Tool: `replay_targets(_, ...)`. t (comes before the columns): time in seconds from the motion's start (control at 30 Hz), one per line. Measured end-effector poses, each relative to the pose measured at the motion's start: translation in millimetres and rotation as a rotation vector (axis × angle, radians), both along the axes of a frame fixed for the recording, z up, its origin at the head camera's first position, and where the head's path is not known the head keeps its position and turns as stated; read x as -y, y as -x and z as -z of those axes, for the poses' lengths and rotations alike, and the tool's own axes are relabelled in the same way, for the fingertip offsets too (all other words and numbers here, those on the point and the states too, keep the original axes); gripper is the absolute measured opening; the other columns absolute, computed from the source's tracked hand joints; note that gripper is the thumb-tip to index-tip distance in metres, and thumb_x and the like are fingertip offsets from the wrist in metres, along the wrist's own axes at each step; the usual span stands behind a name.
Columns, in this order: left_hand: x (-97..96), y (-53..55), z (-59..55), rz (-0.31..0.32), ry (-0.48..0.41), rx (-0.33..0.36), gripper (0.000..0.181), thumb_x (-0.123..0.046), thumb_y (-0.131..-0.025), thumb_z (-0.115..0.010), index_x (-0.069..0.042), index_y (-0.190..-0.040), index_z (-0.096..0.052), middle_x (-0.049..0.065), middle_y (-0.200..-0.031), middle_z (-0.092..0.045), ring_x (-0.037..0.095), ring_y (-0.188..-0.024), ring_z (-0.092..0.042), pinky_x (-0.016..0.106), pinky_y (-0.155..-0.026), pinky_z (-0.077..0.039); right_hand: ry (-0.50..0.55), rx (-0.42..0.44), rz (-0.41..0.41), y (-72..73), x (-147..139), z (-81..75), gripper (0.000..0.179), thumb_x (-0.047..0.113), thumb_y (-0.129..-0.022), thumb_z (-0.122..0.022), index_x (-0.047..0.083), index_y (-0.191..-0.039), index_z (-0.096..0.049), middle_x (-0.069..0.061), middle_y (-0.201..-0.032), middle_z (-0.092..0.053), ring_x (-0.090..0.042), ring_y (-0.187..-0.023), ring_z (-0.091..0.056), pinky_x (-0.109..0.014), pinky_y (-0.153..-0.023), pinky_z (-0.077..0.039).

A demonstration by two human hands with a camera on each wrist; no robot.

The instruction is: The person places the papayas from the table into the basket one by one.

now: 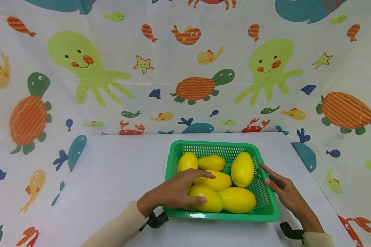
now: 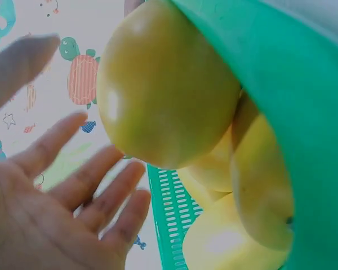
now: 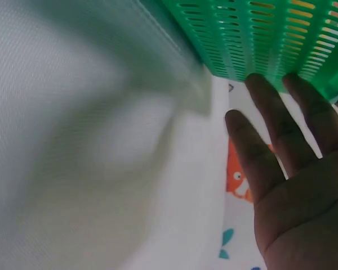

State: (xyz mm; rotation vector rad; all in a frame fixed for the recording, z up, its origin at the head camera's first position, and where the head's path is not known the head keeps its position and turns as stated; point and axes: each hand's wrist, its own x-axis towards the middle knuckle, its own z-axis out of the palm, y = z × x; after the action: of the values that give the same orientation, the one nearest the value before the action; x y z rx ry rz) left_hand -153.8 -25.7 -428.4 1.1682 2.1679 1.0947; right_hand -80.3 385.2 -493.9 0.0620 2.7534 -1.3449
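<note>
A green plastic basket [image 1: 225, 215] with slotted walls holds several yellow mangoes [image 1: 242, 169]. My left hand [image 1: 185, 188] reaches over the basket's left part, its fingers and thumb spread above a front mango [image 1: 211, 202]. In the left wrist view that palm [image 2: 56, 208] faces a large mango [image 2: 163, 90], with a gap showing between palm and fruit. My right hand [image 1: 285, 193] is at the basket's right side, fingertips at the rim. The right wrist view shows its extended fingers [image 3: 276, 126] against the slotted wall [image 3: 242, 39].
The basket stands on a table with a white cloth [image 1: 120, 164]. Behind it hangs a curtain [image 1: 160, 75] printed with sea animals. A black wrist camera mount [image 1: 157, 219] sits under the left wrist, and another mount [image 1: 290, 231] is on the right wrist.
</note>
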Motion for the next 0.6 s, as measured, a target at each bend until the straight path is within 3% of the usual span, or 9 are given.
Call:
replay_targets(0.1,2.1,-0.3,-0.7,-0.094,-0.016,-0.009,0.058,-0.044,-0.100,-0.069,-0.030,-0.154,-0.053,-0.011,-0.158,-0.053,0.021,-0.148,-0.047,0.058,-0.125,-0.037,-0.061,-0.019,-0.025,-1.1,2.3,-3.6,0.058,0.038,-0.114,-0.048,0.029,-0.168,-0.030,-0.013,-0.172,-0.031,-0.053,-0.151,-0.040,-0.041,-0.112,-0.050)
replay_targets(0.2,5.9,-1.5,-2.3,-0.190,-0.020,-0.024,0.059,-0.043,-0.099,-0.072,-0.030,-0.154,-0.053,-0.010,-0.159,-0.052,0.020,-0.150,-0.045,0.059,-0.127,-0.035,-0.139,-0.054,-0.042,-3.6,6.0,-7.3,0.057,0.035,-0.115,-0.046,0.029,-0.169,-0.029,-0.015,-0.171,-0.035,-0.053,-0.148,-0.045,-0.034,-0.104,-0.057)
replay_targets(0.37,13.8,-2.1,-6.5,-0.321,0.011,-0.134,0.066,-0.042,-0.100,-0.073,-0.027,-0.158,-0.047,0.000,-0.168,-0.043,0.027,-0.156,-0.040,0.064,-0.125,-0.035,-0.222,-0.038,-0.022,-8.0,12.6,-14.3,0.058,0.035,-0.115,-0.046,0.029,-0.169,-0.027,-0.026,-0.167,-0.037,-0.060,-0.137,-0.054,-0.054,-0.089,-0.064)
replay_targets(0.6,24.7,1.9,-7.9,-0.404,0.087,-0.261,0.077,-0.043,-0.100,-0.073,-0.021,-0.165,-0.039,0.008,-0.176,-0.030,0.033,-0.160,-0.031,0.064,-0.126,-0.034,-0.391,-0.054,-0.020,-10.2,16.8,-22.4,0.063,0.034,-0.114,-0.048,0.022,-0.170,-0.024,-0.032,-0.160,-0.046,-0.055,-0.128,-0.059,-0.074,-0.094,-0.055)
